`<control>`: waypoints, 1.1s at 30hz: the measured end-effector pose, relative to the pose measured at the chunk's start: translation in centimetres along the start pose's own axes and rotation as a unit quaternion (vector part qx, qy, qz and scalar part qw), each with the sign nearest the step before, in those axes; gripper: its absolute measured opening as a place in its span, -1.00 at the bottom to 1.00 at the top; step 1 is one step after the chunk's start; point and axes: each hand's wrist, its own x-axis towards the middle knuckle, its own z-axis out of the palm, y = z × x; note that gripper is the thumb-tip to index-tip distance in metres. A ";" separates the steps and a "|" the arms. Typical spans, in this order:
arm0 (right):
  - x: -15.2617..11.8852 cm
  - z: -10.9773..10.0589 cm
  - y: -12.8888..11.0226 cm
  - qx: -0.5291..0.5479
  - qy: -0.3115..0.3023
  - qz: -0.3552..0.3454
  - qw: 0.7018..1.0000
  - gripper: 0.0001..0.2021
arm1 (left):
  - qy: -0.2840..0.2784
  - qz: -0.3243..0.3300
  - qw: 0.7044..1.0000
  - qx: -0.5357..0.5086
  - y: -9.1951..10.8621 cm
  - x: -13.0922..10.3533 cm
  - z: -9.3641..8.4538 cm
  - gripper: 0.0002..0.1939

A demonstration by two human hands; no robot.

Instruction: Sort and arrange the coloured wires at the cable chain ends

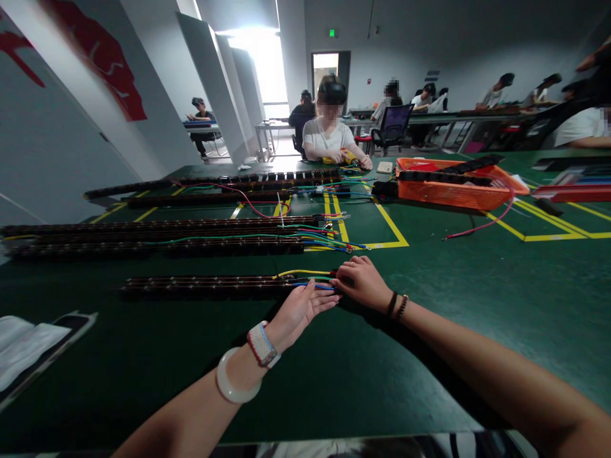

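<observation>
A dark, sleeved cable bundle (205, 286) lies across the green table in front of me. Yellow (300, 273), green (312, 278) and blue (324, 287) wires come out of its right end. My right hand (365, 284) is closed around the ends of these wires, its fingers curled, and the tips inside are hidden. Just below and to the left, my left hand (298, 312) is turned palm up with its fingers stretched out flat. Its thumb touches the blue wire, and its fingertips reach close to my right hand.
More cable bundles (157, 238) with loose wire ends lie farther back. An orange basket (443, 194) holding dark bundles stands at the back right, near a red wire (470, 233). Yellow tape (391, 244) marks the table. Across it sits a person (329, 130) with a yellow tool.
</observation>
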 end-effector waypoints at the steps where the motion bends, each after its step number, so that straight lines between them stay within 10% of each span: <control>1: 0.0 0.0 0.1 -0.006 0.000 -0.005 1.000 -0.71 | -0.001 0.001 1.000 -0.002 0.0 0.0 0.0 -0.72; 15: 1.3 -0.7 0.4 0.085 -0.083 0.024 0.993 -0.73 | 0.001 0.012 1.000 0.019 0.1 -0.3 0.4 -0.80; 33: 0.7 0.6 0.5 -0.069 -0.011 -0.043 0.997 -0.72 | -0.024 0.007 1.000 0.015 -0.1 0.1 -0.3 -0.73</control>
